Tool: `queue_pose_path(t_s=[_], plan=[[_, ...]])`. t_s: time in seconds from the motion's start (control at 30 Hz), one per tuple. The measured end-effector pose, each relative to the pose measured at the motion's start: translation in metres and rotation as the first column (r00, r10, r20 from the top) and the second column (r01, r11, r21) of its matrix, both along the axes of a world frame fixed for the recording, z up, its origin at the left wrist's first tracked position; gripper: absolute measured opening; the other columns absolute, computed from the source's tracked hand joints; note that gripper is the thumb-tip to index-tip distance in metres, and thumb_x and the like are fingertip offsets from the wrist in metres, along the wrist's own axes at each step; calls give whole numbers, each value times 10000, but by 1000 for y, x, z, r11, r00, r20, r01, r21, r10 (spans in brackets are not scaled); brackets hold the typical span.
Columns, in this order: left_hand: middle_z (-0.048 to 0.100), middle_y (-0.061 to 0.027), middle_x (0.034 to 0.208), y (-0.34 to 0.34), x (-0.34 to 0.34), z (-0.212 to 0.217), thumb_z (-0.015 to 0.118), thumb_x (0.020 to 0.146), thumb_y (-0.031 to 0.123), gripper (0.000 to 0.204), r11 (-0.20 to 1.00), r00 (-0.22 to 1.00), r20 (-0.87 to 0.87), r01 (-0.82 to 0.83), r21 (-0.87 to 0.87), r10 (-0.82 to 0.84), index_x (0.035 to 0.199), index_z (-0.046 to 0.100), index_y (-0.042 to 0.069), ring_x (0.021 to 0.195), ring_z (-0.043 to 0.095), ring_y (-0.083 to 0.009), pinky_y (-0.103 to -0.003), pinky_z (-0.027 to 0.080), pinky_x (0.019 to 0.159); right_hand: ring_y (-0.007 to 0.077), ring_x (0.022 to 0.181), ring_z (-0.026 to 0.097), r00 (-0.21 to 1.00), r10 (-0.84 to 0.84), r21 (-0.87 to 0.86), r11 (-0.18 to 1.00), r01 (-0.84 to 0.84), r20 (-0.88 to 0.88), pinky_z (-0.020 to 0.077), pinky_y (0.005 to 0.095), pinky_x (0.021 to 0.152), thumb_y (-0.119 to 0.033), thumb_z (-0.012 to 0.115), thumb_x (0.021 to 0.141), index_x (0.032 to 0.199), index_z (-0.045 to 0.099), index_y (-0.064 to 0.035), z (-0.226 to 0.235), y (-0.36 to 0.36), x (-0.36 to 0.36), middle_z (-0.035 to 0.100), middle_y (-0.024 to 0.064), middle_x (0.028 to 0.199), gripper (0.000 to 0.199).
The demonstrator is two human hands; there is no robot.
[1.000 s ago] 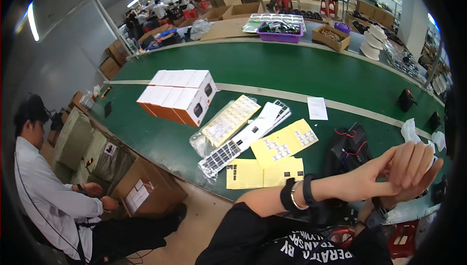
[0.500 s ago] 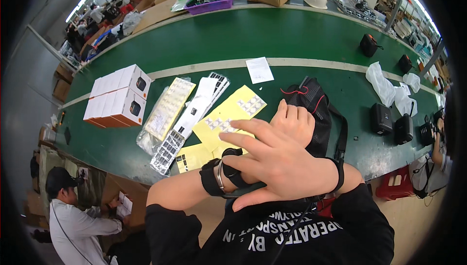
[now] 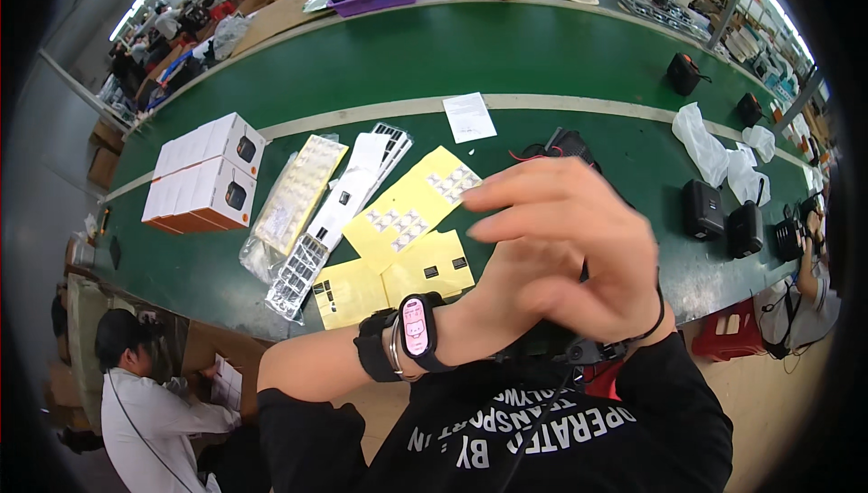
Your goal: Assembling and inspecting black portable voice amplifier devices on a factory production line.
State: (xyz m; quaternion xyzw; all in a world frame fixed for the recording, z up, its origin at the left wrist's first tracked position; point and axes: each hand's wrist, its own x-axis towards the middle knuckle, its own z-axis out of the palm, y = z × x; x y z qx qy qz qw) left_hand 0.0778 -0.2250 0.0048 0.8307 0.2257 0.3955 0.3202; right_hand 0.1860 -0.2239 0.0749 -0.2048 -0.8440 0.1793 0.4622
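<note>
My two hands are raised together close to the camera, above the green table's (image 3: pixel 542 50) near edge. My right hand (image 3: pixel 579 258) lies in front with a black band on its wrist, its blurred fingers apart and pointing left. My left hand (image 3: pixel 484 312) comes in from the left and is mostly hidden behind it. Its wrist wears a black band and a pink watch (image 3: pixel 414 330). Nothing shows between the fingers. Below the hands lie yellow sticker sheets (image 3: pixel 407 213) and a black bag (image 3: pixel 565 143).
White boxes (image 3: pixel 203 172) stand at the table's left, next to bagged trays of small parts (image 3: pixel 298 190) and white strips (image 3: pixel 348 194). Black devices (image 3: pixel 701 208) and plastic bags (image 3: pixel 705 145) lie at the right. A person in white (image 3: pixel 145 402) crouches at lower left.
My hands have come closer to the camera and now overlap. The view has tilted down and shifted along the table.
</note>
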Motion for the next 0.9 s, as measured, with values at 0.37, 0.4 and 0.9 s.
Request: queue_pose_path(t_s=[0.37,0.4,0.9], plan=[[569,-121,954,21,13,38,531,845,62,337,968,933,316,-217,124,169,1167,504,-35,848,593,-249,-318,485,754,192,647,427,368,235,-128,665,-736,-900,420,289,543,-476,343,962,762,444,-78,5,3,38,473,74,742,457],[561,-119,964,20,21,39,480,892,90,370,997,898,437,-71,26,53,1234,430,-41,853,590,-217,-301,480,742,197,643,427,302,299,-98,545,-833,-905,425,295,542,-468,349,963,768,443,-74,6,5,43,480,79,751,450],[487,-30,930,26,125,50,659,816,213,194,664,-364,838,512,545,-407,826,523,75,1015,451,-165,-300,305,998,213,564,495,8,405,91,225,-970,-914,490,219,419,-384,352,955,865,420,-11,-5,22,11,456,146,847,390]])
